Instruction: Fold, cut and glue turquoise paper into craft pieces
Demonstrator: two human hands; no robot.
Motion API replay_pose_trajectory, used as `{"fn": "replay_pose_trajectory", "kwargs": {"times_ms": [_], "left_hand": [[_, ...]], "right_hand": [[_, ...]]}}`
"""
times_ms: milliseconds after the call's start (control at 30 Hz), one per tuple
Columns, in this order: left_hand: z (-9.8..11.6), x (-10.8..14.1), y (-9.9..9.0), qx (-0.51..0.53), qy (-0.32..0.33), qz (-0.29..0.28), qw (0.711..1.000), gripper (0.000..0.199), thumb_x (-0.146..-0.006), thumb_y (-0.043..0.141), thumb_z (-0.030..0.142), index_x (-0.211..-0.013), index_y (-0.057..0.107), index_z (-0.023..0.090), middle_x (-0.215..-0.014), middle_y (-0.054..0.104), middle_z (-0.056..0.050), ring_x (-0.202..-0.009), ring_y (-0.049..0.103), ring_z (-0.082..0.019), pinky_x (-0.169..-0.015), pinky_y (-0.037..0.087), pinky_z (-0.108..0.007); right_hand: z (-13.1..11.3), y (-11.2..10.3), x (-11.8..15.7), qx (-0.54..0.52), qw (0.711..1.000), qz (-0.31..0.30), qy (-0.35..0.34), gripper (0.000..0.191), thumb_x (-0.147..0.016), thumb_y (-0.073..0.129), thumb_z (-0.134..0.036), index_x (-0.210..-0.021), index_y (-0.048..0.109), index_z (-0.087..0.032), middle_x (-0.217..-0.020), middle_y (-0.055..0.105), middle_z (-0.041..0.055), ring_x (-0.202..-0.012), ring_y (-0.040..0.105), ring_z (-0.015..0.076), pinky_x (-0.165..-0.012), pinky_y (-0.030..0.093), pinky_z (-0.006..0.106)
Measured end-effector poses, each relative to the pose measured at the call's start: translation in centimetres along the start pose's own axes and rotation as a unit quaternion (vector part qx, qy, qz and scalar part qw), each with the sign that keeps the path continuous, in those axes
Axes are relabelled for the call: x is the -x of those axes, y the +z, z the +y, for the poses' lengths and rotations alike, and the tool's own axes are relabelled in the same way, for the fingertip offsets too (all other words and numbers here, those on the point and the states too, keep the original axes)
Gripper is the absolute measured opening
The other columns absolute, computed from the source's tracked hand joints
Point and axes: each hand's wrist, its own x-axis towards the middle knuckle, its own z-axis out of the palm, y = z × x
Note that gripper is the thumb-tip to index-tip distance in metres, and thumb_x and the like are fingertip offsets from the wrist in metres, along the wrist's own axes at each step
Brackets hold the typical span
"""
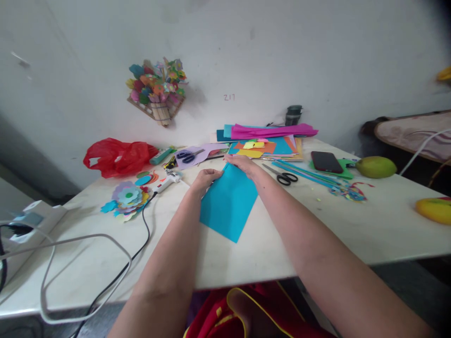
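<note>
Well, I count one blue sheet [229, 202] in this person's two hands, over the middle of the white table [246, 263]. Around it lie two pairs of scissors: the black-handled scissors [287, 178] to the right and the dark blue scissors [190, 156] on purple paper [212, 149] farther back. There's one glue gun [167, 182] to the left, beside a pile of paper flowers [128, 196], one phone [326, 162] and two fruits, a green fruit [376, 166] and a yellow fruit [435, 210], on the right.

Both arms reach forward and draw together toward the hands. The left hand [207, 180] is closed on the sheet's upper left edge, thumb and fingers pinched narrow near the far corner. The right hand [241, 163] comes over from the right, back upward, fingers bent leftward and gripping the paper at that far corner.

The sheet sits like a diamond, one corner pointing back at the person and a touch right. Its long axis runs from there away to the far corner.
</note>
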Motion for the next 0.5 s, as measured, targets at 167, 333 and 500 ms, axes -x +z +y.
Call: {"fn": "replay_pose_trajectory", "kwargs": {"times_ms": [167, 333, 500], "left_hand": [[0.2, 0.1, 0.4, 0.004, 0.005, 0.003, 1.000, 0.039, -0.050, 0.076, 0.047, -0.068, 0.065, 0.014, -0.055, 0.058, 0.002, -0.047, 0.045, -0.008, -0.046, 0.029, -0.022], [0.4, 0.3, 0.3, -0.006, 0.004, -0.015, 1.000, 0.041, -0.054, 0.073, 0.051, -0.068, 0.063, 0.014, -0.052, 0.054, 0.003, -0.045, 0.043, -0.007, -0.045, 0.028, -0.021], [0.5, 0.8, -0.4, -0.026, -0.032, -0.040, 0.998, 0.042, -0.053, 0.073, 0.053, -0.066, 0.061, 0.014, -0.049, 0.050, 0.004, -0.042, 0.041, -0.007, -0.042, 0.025, -0.021]], "right_hand": [[-0.1, 0.3, 0.2, 0.069, 0.997, -0.005, 0.024, 0.033, -0.046, 0.076, -0.039, -0.053, 0.054, -0.015, -0.062, 0.057, 0.0001, -0.065, 0.050, 0.0143, -0.062, 0.039, 0.027], [-0.8, 0.3, 0.8, 0.080, 0.996, 0.004, 0.029, 0.037, -0.044, 0.076, -0.034, -0.048, 0.043, -0.018, -0.050, 0.043, -0.0054, -0.055, 0.041, 0.0103, -0.054, 0.034, 0.025], [-0.7, 0.0, 1.1, 0.070, 0.997, 0.015, 0.029, 0.040, -0.044, 0.079, -0.036, -0.050, 0.043, -0.018, -0.052, 0.045, -0.0039, -0.058, 0.044, 0.0114, -0.056, 0.035, 0.025]]}}
